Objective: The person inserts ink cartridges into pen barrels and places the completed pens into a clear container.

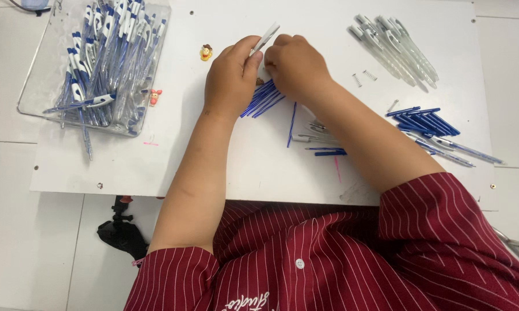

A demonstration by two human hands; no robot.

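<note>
With both our hands, left hand (232,74) and right hand (295,64), we hold one clear pen barrel (265,38) above the blue refills (263,99), assembling it.

a dark red shirt (340,259) with thin white pinstripes, short sleeves ending above the elbows, one small white button at the front and curly white lettering near the bottom. both forearms are bare.

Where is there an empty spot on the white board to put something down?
Bare board lies between the clear tray of pens and the left hand, along the near edge. Crowded: blue refills under both hands, clear barrels far right, refills beside the right arm.
</note>
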